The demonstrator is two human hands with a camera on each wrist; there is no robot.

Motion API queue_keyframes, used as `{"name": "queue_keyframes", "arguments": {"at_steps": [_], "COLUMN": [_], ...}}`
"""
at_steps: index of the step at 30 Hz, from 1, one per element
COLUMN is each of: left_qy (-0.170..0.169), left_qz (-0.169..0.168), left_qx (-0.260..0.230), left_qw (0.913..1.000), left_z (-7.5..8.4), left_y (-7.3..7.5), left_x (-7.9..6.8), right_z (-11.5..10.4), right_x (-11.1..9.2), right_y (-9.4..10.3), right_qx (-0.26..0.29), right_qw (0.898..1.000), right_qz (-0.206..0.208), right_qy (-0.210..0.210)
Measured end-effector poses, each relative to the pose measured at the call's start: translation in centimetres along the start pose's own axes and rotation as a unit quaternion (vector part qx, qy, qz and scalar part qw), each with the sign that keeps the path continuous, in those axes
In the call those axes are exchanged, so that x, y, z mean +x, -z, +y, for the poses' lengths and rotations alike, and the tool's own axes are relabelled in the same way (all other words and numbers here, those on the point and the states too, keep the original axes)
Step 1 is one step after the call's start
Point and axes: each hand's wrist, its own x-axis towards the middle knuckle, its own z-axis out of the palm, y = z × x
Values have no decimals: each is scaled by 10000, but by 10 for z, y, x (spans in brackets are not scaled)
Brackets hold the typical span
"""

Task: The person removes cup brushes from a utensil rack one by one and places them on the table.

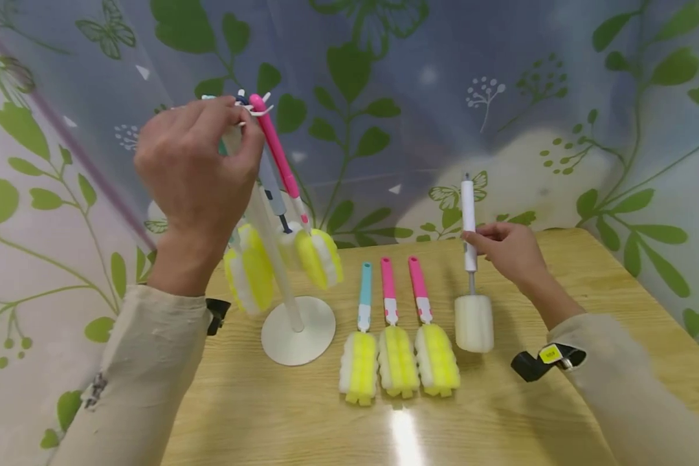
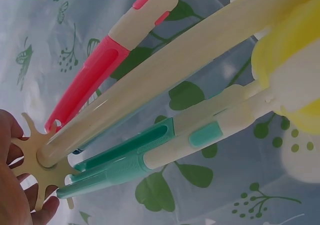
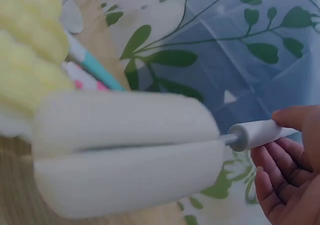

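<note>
At the upper left of the head view, my left hand grips the top of a pale brush stand. The left wrist view shows its star-shaped hook top between my fingers. Hanging from it are a pink-handled sponge brush, a grey-handled one and teal-handled brushes. On the right, my right hand pinches the white handle of a bottle brush, its white sponge hanging downward. This sponge fills much of the right wrist view.
Between the stand and the white brush, a teal-handled brush and two pink-handled brushes lie side by side on the wooden table. A leaf-patterned curtain hangs behind the table's far edge.
</note>
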Motion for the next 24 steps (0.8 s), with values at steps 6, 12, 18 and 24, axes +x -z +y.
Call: {"name": "queue_keyframes", "arguments": {"at_steps": [6,12,18,24], "left_qy": [20,-5,23,-32], "left_qz": [44,18,-23,6], "left_qx": [32,104,125,45], "left_qw": [10000,9999,9999,10000], "left_z": [-7,-12,-18,-21], "left_y": [2,1,1,3], "left_x": [2,1,-1,2], "right_z": [21,43,55,65], "right_x": [7,16,25,33], "right_y": [-14,-28,-40,-53], "right_qx": [-195,-201,-507,-863], "right_qw": [9971,9905,9823,9770], "right_qz": [-659,-1280,-1680,-1815], "right_qy": [-319,-469,-647,-711]}}
